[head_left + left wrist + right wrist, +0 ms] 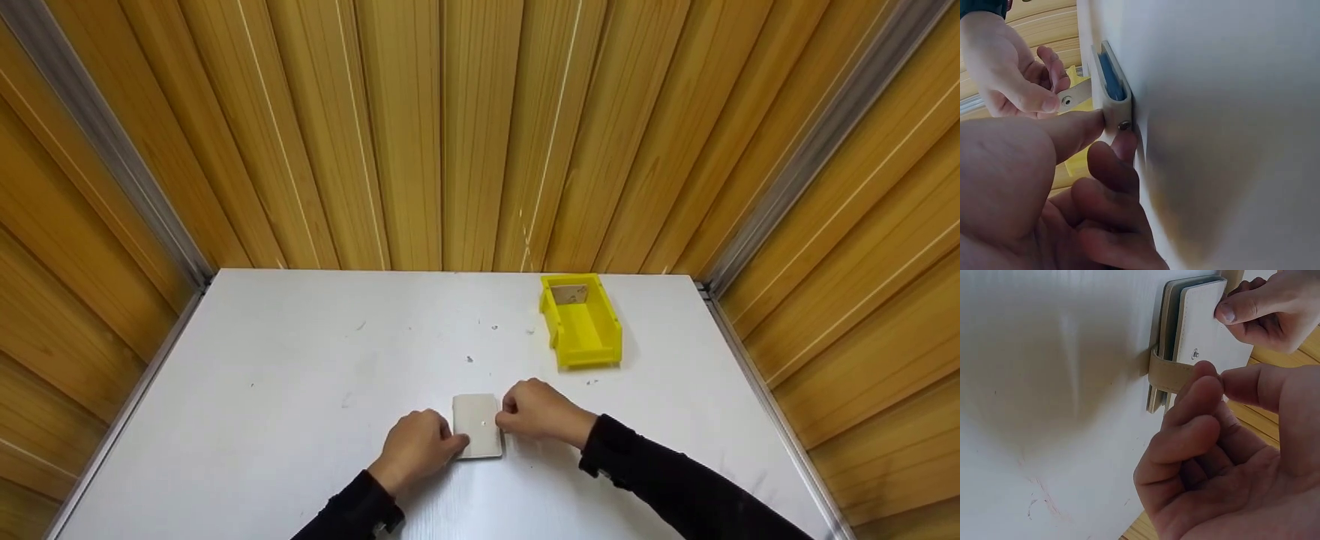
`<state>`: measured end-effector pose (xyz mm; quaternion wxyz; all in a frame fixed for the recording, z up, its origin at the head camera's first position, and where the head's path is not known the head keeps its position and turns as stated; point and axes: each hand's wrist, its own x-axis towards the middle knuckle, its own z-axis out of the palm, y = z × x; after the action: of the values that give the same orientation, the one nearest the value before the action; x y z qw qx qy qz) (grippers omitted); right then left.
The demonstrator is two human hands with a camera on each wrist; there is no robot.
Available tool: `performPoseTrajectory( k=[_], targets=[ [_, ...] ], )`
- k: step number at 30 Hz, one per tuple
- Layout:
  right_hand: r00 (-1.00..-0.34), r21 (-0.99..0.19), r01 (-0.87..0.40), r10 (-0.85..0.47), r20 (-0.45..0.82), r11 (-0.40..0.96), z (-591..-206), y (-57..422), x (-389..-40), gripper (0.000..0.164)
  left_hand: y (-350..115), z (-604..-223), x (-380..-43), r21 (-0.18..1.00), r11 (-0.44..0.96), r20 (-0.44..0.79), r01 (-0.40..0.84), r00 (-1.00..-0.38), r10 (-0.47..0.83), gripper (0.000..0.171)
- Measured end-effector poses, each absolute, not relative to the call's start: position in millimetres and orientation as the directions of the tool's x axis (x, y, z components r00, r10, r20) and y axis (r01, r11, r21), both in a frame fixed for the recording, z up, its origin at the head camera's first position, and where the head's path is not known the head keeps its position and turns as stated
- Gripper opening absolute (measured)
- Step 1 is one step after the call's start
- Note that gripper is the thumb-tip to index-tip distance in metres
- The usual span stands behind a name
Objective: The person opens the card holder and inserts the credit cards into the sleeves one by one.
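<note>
A small off-white wallet [476,414] lies flat on the white table, spine toward my left hand. My left hand [417,448] grips it at that side, thumb on the cover and fingers at the spine. In the left wrist view something blue [1111,79] shows between its covers. My right hand [541,411] pinches the end of the wallet's beige strap [1169,375] between thumb and fingers. The strap wraps round the open side and stands unfastened. A metal snap stud [1195,354] sits on the cover, and a snap socket [1066,101] shows on the strap.
A yellow plastic bin [583,322] stands at the back right of the table [300,360], beyond my right hand. Wood-grain panels [480,135] close off the back and both sides. Small marks and specks dot the tabletop.
</note>
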<state>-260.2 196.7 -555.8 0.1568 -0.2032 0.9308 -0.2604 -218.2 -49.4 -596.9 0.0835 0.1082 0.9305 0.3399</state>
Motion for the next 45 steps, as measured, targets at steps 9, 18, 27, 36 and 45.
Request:
performPoseTrajectory(
  k=[9,18,27,36,45],
  targets=[
    [-0.864,-0.489,-0.35,-0.477,-0.162,0.799,-547.6,189.3,-260.4,0.039,-47.8,-598.6,-220.0,0.642,0.754,-0.075,0.142,-0.966,0.246,0.038],
    [-0.862,-0.41,-0.398,-0.488,-0.141,0.821,-553.2,172.6,-260.9,0.04,-47.2,-598.1,-220.3,0.63,0.766,-0.087,0.131,-0.968,0.237,0.036],
    [-0.858,-0.288,-0.447,-0.497,-0.132,0.847,-561.8,158.1,-258.1,0.036,-47.2,-598.4,-221.8,0.633,0.762,-0.084,0.137,-0.966,0.243,0.036],
    [-0.851,-0.204,-0.485,-0.513,-0.115,0.851,-568.0,150.0,-258.7,0.034,-47.4,-599.9,-220.7,0.631,0.76,-0.066,0.152,-0.967,0.248,0.037],
    [-0.842,-0.182,-0.498,-0.523,-0.133,0.848,-567.3,148.7,-259.7,0.041,-47.8,-599.0,-221.4,0.633,0.757,-0.051,0.16,-0.968,0.247,0.039]
  ],
)
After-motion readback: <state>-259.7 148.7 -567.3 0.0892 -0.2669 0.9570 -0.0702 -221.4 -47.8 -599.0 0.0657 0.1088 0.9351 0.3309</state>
